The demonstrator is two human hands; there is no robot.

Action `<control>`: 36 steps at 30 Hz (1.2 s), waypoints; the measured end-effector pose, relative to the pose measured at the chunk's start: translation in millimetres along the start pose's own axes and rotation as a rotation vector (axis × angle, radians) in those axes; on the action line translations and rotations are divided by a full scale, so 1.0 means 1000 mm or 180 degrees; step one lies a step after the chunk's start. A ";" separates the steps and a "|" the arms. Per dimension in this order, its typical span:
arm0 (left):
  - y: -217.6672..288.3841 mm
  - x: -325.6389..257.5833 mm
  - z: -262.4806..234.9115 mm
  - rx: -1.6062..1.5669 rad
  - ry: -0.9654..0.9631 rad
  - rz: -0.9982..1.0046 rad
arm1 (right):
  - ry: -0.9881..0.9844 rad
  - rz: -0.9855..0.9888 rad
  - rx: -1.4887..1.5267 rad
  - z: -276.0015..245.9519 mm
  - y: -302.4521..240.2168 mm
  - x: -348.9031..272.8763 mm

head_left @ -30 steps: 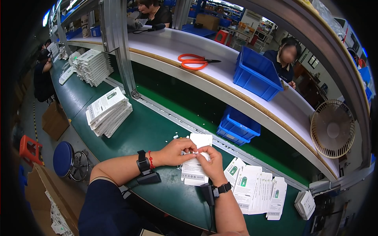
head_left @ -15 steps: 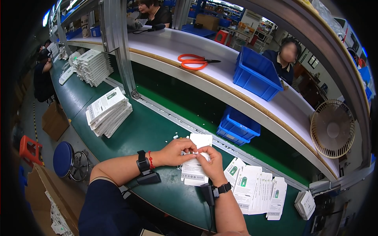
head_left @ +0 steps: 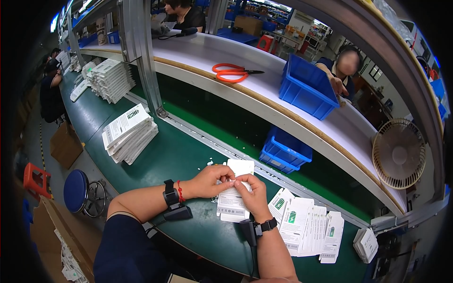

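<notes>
My left hand (head_left: pixel 214 180) and my right hand (head_left: pixel 253 193) meet fingertip to fingertip above a flat white printed carton (head_left: pixel 233 212). Both are closed in a pinch; a tiny whitish bit may be between the fingers, too small to name. The carton lies on the green bench top, its middle partly covered by my hands. Just right of my right wrist, several similar white cartons (head_left: pixel 302 226) with green print are fanned out and overlapping. Small white scraps (head_left: pixel 210 162) lie beyond my left hand.
A carton stack (head_left: pixel 130 132) stands left on the bench, another (head_left: pixel 111 80) farther back. A small stack (head_left: pixel 365 245) sits at the right end. On the shelf are orange-handled scissors (head_left: pixel 231 73) and a blue bin (head_left: pixel 309 89); another bin (head_left: pixel 286 150) sits below. A fan (head_left: pixel 398 153) stands right.
My hands stay pinched together in almost the same place, with only slight finger movement. Across the shelf, a co-worker's hand has come up beside the blue bin.
</notes>
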State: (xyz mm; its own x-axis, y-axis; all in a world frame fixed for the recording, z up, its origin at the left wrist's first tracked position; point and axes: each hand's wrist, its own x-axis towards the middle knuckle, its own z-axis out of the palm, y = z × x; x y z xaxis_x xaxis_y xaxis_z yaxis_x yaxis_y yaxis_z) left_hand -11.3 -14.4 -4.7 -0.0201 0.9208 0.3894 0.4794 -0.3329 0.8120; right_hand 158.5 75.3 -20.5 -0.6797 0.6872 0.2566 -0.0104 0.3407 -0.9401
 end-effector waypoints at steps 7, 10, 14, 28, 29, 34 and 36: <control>-0.002 -0.001 0.000 -0.0008 0.0039 0.0156 | 0.0035 -0.0024 -0.0139 0.001 0.002 -0.001; -0.001 0.000 0.000 0.0080 0.0014 0.0133 | 0.0034 0.0001 -0.0119 0.001 0.000 0.000; 0.002 0.000 -0.001 0.0048 -0.0022 0.0018 | 0.0033 -0.0061 -0.0122 0.001 0.000 0.000; -0.004 -0.001 0.004 -0.0048 0.0043 0.0044 | 0.0054 -0.0126 -0.0316 -0.001 -0.002 -0.001; -0.003 -0.001 0.004 -0.0020 0.0007 0.0088 | 0.0037 -0.0035 -0.0241 -0.001 -0.002 -0.003; -0.003 -0.001 0.002 0.0143 -0.0046 0.0091 | -0.0003 -0.0021 -0.0035 -0.002 0.001 -0.002; -0.003 -0.001 0.001 0.0128 -0.0038 0.0098 | 0.0000 -0.0036 -0.0032 -0.001 0.002 -0.001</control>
State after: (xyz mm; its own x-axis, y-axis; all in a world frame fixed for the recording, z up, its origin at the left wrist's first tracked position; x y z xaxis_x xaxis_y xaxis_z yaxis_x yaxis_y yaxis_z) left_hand -11.5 -14.2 -8.1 0.0055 0.9127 0.4086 0.5144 -0.3530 0.7815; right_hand 159.9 75.8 -22.6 -0.6796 0.6832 0.2671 -0.0107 0.3548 -0.9349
